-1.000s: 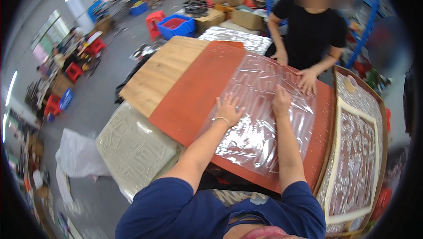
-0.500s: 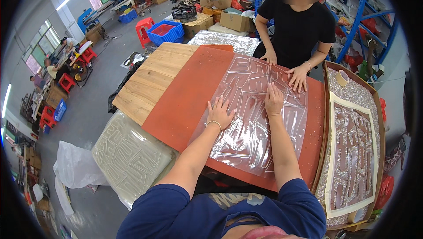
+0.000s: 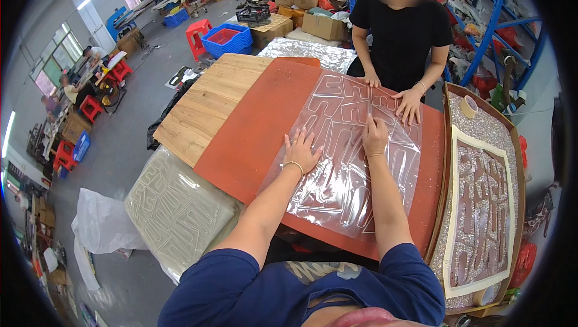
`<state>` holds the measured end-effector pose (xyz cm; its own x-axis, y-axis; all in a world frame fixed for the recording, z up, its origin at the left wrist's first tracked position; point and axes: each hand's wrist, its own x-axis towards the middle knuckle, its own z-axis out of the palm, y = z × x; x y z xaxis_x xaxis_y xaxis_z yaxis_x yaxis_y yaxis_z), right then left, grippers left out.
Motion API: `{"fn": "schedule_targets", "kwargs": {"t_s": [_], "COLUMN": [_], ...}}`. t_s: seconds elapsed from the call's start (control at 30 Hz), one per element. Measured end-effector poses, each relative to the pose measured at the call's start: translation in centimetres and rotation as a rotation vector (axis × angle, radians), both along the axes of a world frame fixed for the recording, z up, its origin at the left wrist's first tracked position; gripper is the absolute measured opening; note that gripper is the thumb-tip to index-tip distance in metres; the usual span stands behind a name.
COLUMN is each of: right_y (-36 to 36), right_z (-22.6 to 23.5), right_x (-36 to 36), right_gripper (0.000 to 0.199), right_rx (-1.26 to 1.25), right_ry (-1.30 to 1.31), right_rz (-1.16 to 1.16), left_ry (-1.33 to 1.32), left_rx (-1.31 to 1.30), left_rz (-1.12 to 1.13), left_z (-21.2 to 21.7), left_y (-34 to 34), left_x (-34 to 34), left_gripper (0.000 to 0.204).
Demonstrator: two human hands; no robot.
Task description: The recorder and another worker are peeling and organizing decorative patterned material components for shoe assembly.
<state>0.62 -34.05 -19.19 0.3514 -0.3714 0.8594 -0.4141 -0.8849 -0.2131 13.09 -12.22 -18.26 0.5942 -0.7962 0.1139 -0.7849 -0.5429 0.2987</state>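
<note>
A clear plastic sheet (image 3: 337, 206) with raised looping outlines lies on a red-brown board (image 3: 259, 116). My left hand (image 3: 302, 152) rests flat on the sheet's left part, fingers spread and nothing in it. Over the sheet's upper middle, my right hand (image 3: 375, 137) has its fingers curled in and the index finger pointing forward; whether anything is inside the curl is hidden. Across the board, a person in black has one hand (image 3: 372, 79) at the sheet's far edge and the other hand (image 3: 409, 105) flat on its far right corner.
Under the red-brown board, to the left, is a wooden board (image 3: 208, 110). A stack of clear moulded sheets (image 3: 174, 206) stands at lower left. On the right, a shallow tray (image 3: 448, 194) of glittery bits bears a cream-framed cut-out panel (image 3: 510, 218). Blue shelving (image 3: 490, 32) rises behind it.
My right hand's fingers have gone from stretched out to curled, with the index finger left pointing. My left hand stays flat. The other person's hands have barely shifted.
</note>
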Motion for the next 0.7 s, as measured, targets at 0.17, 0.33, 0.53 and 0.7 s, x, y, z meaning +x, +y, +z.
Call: {"fn": "schedule_targets", "kwargs": {"t_s": [0.17,0.33,0.53,0.7], "right_y": [-0.6,-0.3,1.0,-0.8], "right_z": [-0.1,0.1,1.9,-0.9], "right_x": [0.5,0.4,-0.1,0.3], "right_gripper": [0.031,0.035,0.033,0.032], "right_rx": [-0.067,-0.056,-0.172,-0.185], "right_ry": [0.002,0.077,0.118,0.181], "right_rz": [-0.057,0.004,-0.04,0.012], "left_ry": [-0.004,-0.003,-0.009,-0.028], "left_rx": [-0.012,-0.011,-0.004,-0.003], "left_rz": [0.014,-0.008,0.009,0.01], "left_z": [0.4,0.1,0.2,0.0], "left_y": [-0.4,-0.3,-0.1,-0.2], "left_x": [0.2,0.4,0.1,0.1], "left_gripper": [0.06,0.061,0.06,0.061]}}
